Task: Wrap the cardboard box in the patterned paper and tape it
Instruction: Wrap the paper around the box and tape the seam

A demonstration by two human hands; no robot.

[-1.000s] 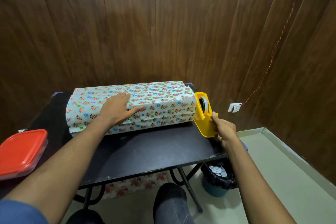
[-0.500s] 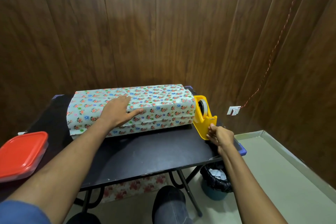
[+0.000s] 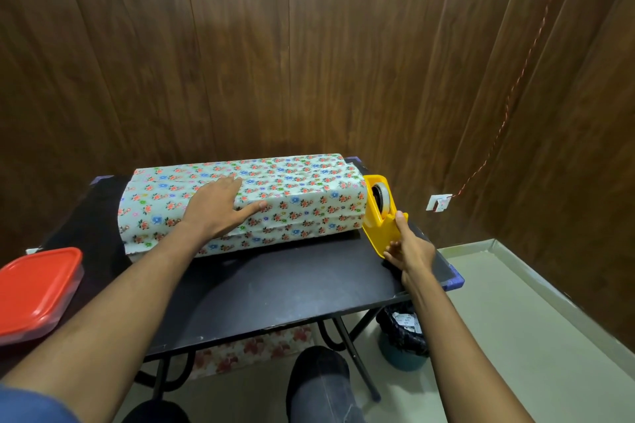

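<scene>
A corner of dark wood-panelled walls [image 3: 309, 45] is seen behind a small black folding desk [image 3: 275, 285]. On the desk, the long cardboard box [image 3: 302, 196] is laid lengthwise along the far edge, fully covered by the floral patterned paper [image 3: 165, 189]; no bare cardboard is visible. The left hand [image 3: 216, 209] is pressed flat on the top of the box near its front edge, with the grip spread: the fingers are held straight and the thumb is stretched out to the right along the paper's fold. The right hand [image 3: 409, 251] is closed round the lower front part of a yellow tape dispenser [image 3: 381, 216], the thumb raised against its upper edge and the fingers curled under its base. The dispenser is stood on the desk just beside the right end of the box, touching or nearly touching the paper, and a roll of tape [image 3: 382, 197] is seen inside it. At the left edge of the desk, well apart from the box, a clear container with a red lid [image 3: 34, 288] is placed. Under the desk, a piece of floral paper [image 3: 254, 350] and a bin lined with a black bag [image 3: 405, 336] are seen on the pale floor [image 3: 515, 336]. A small white socket [image 3: 438, 202] with a red cord is fixed to the right wall.
</scene>
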